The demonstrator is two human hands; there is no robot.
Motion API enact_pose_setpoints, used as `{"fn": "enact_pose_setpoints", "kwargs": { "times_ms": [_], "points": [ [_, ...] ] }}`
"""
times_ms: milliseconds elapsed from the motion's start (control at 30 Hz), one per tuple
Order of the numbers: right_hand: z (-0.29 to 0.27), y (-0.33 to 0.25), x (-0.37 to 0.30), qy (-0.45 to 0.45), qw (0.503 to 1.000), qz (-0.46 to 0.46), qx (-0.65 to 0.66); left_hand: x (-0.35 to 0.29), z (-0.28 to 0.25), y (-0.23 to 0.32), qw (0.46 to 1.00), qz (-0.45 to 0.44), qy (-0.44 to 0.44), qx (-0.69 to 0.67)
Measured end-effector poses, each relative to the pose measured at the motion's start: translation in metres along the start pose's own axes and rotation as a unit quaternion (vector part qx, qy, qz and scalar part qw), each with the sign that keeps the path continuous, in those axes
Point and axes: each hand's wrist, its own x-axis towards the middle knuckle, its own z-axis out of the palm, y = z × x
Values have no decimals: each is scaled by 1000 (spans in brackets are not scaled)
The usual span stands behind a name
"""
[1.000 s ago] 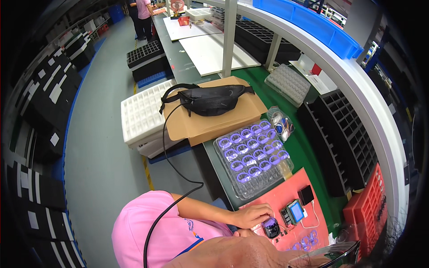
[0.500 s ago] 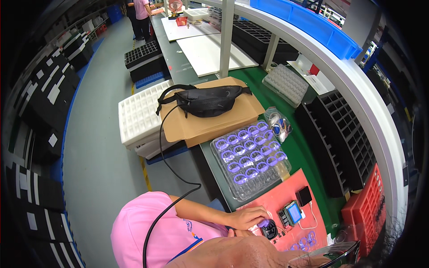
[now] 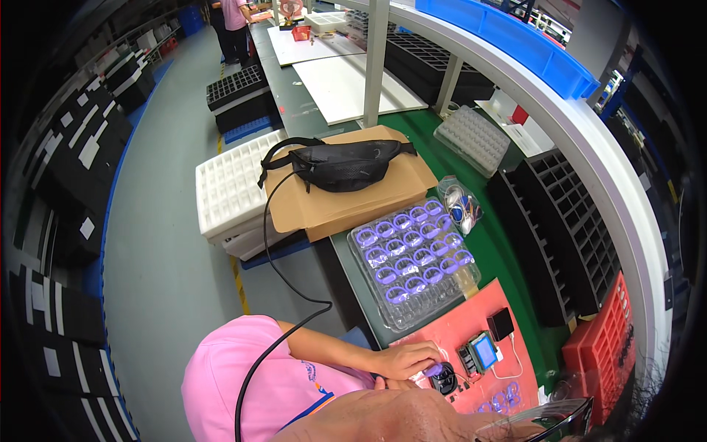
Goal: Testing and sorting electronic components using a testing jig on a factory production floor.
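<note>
My left hand (image 3: pixel 406 360) reaches in from the left in a pink sleeve, fingers pinched on a small purple ring-shaped part (image 3: pixel 434 369). That part is at the edge of a round black holder (image 3: pixel 444 379) on the pink-red mat (image 3: pixel 434 324). Just under the left hand shows a bit of another hand, seemingly my right hand (image 3: pixel 398 384); its fingers are mostly hidden. A small circuit board with a lit blue screen (image 3: pixel 484 350) stands right of the holder, wired to a black box (image 3: pixel 501 323). More purple rings (image 3: pixel 501 398) lie at the mat's near edge.
Beyond the mat is a clear plastic tray (image 3: pixel 412 254) of purple rings, beside a bag of cables (image 3: pixel 460 206). Farther off, a black waist bag (image 3: pixel 342 166) lies on a cardboard box (image 3: pixel 361 208); its black cable runs toward me. Black divided trays (image 3: pixel 563 228) and a red crate (image 3: pixel 600 357) stand right.
</note>
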Motion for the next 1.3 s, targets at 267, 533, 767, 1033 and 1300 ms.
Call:
{"fn": "enact_pose_setpoints", "kwargs": {
  "times_ms": [267, 533, 767, 1033, 1300],
  "points": [
    [4, 7, -8, -12, 999, -11, -31, 1, 0, -1, 1000, 4, -9, 1],
    [0, 0, 1, 12, 1000, 1, -5, 0, 0, 0, 1000, -1, -8, 13],
    [0, 0, -1, 2, 1000, 4, -10, -2, 1, 0, 1000, -6, -10, 15],
    [2, 2, 1, 6, 1000, 11, -11, 0, -2, 0, 1000, -8, -18, 17],
    [58, 45, 27, 362, 881, -300, 52, 1, -5, 0, 999, -10, -13, 32]
  ]
}}
